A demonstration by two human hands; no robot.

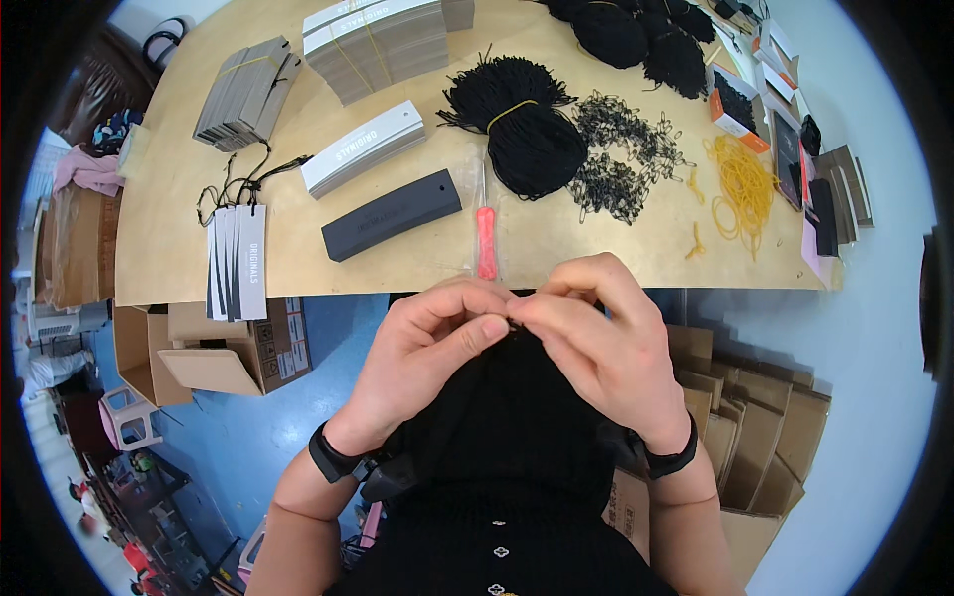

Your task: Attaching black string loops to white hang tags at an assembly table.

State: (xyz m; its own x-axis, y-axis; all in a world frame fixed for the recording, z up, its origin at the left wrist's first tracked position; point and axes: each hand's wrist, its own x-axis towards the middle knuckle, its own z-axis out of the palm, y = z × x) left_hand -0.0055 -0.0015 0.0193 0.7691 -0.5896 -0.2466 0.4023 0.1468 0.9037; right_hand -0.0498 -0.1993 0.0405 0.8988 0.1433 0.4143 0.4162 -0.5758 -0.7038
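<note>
My left hand point(422, 353) and my right hand point(611, 348) meet at the table's front edge, in front of my black clothing. Both are closed in a pinch, with thumbs and fingertips touching. A small dark bit shows between the fingertips, too little of it to name. Just beyond them lies a screwdriver-like tool with a red handle point(486, 243) and a thin metal shaft. A bundle of black cords point(537, 149), tied with a yellow band, lies farther off. Right of it spreads a pile of small black safety pins point(626, 149).
Stacks of white tags point(363, 149), black tags point(393, 216) and banded tags point(243, 94) stand on the wooden table point(288, 268). Corded tags point(237, 260) overhang its front left edge. Yellow rubber bands point(743, 194) lie right. Cardboard boxes point(214, 348) stand below.
</note>
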